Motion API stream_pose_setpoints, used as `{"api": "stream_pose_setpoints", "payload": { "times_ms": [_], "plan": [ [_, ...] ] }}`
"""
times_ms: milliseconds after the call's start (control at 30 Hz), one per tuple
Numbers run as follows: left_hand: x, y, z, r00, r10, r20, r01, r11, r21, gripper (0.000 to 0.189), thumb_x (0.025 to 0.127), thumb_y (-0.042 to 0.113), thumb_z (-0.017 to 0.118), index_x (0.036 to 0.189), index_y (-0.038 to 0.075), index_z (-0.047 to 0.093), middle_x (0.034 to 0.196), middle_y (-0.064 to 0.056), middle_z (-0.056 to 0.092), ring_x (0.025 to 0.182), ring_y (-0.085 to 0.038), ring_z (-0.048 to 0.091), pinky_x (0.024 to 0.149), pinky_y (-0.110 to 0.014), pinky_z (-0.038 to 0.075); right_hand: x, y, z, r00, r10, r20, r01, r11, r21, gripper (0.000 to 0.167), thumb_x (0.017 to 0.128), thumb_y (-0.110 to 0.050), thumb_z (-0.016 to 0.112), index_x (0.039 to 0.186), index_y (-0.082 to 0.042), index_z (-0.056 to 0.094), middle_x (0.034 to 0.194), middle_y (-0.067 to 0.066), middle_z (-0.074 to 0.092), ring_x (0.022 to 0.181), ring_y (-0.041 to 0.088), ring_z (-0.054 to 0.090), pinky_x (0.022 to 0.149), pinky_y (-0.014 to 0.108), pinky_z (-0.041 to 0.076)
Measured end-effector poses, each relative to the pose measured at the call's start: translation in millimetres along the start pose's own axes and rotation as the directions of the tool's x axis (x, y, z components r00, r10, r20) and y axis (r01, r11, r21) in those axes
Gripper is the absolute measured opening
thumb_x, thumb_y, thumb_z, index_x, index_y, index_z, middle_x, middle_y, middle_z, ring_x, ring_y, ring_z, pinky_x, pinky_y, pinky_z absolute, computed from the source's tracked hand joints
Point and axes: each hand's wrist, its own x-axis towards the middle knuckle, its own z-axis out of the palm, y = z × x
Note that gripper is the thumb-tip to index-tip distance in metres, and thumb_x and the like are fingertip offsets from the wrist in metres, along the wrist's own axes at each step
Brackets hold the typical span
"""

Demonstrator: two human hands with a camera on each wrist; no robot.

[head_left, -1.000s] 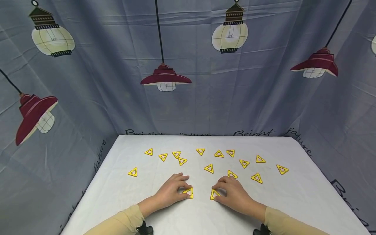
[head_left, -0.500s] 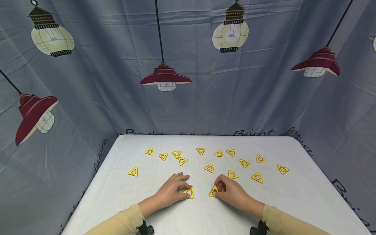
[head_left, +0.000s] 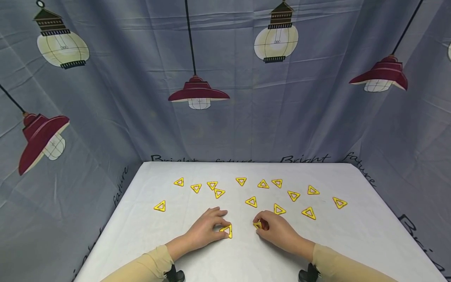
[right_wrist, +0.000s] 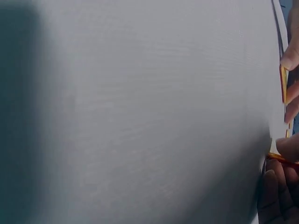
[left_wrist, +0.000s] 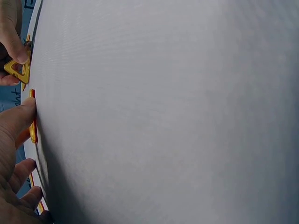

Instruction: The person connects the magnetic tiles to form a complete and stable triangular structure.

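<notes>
Between thumb and index finger, my left hand (head_left: pixel 203 229) holds a yellow triangle frame (head_left: pixel 230 231) by its edges, close to the white table. Across a short gap, a second yellow triangle frame (head_left: pixel 257 225) is pinched by my right hand (head_left: pixel 280 232). That one stands tilted and shows its open middle in the left wrist view, where the right hand's triangle (left_wrist: pixel 25 74) faces the camera. Reddish edges show on the left hand's triangle (left_wrist: pixel 32 133) there, seen side-on. In the right wrist view the right hand's triangle (right_wrist: pixel 280 157) also appears edge-on.
Several more yellow triangles lie scattered over the far half of the white table (head_left: pixel 239 266). Near the right hand is one triangle (head_left: pixel 279 209); another triangle (head_left: pixel 160 206) lies far left. A grey curtain (head_left: pixel 225 133) with printed lamps surrounds the table.
My right hand has tilted its triangle up from lying flat and now pinches it with fingers more curled. The left hand and its triangle stay in place.
</notes>
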Motion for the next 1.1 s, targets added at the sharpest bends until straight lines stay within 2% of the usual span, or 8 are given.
{"api": "stream_pose_setpoints", "payload": {
  "times_ms": [200, 467, 633, 900, 1100],
  "plan": [
    [0.5, 0.8, -0.1, 1.0, 0.006, -0.001, -0.006, 1.0, -0.003, 0.032, 0.088, 0.035, 0.082, 0.116, 0.019, 0.078, 0.148, -0.004, 0.056, 0.146, -0.033, 0.039, 0.121, -0.051, 0.024, 1.7, 0, -1, 0.999, 0.002, 0.054, -0.005, 0.999, 0.05, 0.027, 0.084, -0.017, 0.086, 0.104, -0.02, 0.07, 0.08, -0.01, 0.055, 0.071, 0.008, 0.051, 0.06, 0.026, 0.045],
    [0.5, 0.9, 0.1, 1.0, 0.001, -0.002, -0.001, 1.0, 0.014, 0.032, 0.088, 0.036, 0.081, 0.116, 0.021, 0.078, 0.148, -0.003, 0.055, 0.145, -0.032, 0.039, 0.12, -0.053, 0.026, 1.2, 1, -3, 0.992, 0.004, 0.129, -0.016, 0.995, 0.099, 0.035, 0.083, -0.018, 0.086, 0.115, -0.017, 0.072, 0.086, -0.009, 0.059, 0.077, 0.01, 0.053, 0.064, 0.026, 0.047],
    [1.2, 3.8, 1.2, 1.0, -0.016, 0.006, 0.015, 0.999, 0.036, 0.032, 0.088, 0.039, 0.081, 0.116, 0.023, 0.078, 0.149, -0.003, 0.055, 0.146, -0.032, 0.039, 0.118, -0.054, 0.03, 0.3, 4, -3, 0.992, -0.017, 0.125, 0.005, 0.995, 0.097, 0.036, 0.084, -0.018, 0.086, 0.117, -0.02, 0.072, 0.094, -0.011, 0.058, 0.082, 0.01, 0.054, 0.067, 0.025, 0.048],
    [6.5, 9.6, 6.1, 0.998, -0.052, 0.034, 0.05, 0.997, 0.055, 0.033, 0.089, 0.042, 0.079, 0.118, 0.026, 0.078, 0.152, -0.001, 0.052, 0.147, -0.026, 0.037, 0.116, -0.049, 0.034, 4.1, 5, 2, 0.994, 0.012, 0.107, -0.025, 0.993, 0.117, 0.038, 0.083, -0.023, 0.087, 0.118, -0.02, 0.071, 0.096, -0.012, 0.059, 0.081, 0.01, 0.055, 0.066, 0.026, 0.046],
    [10.5, 13.0, 9.1, 0.999, -0.036, 0.025, 0.034, 0.997, 0.069, 0.033, 0.088, 0.04, 0.08, 0.117, 0.025, 0.078, 0.151, -0.002, 0.053, 0.146, -0.027, 0.038, 0.116, -0.048, 0.035, 8.4, 2, 5, 0.995, -0.003, 0.1, -0.008, 0.993, 0.117, 0.038, 0.083, -0.023, 0.087, 0.117, -0.018, 0.071, 0.098, -0.011, 0.061, 0.079, 0.009, 0.055, 0.066, 0.026, 0.047]
  ]
}}
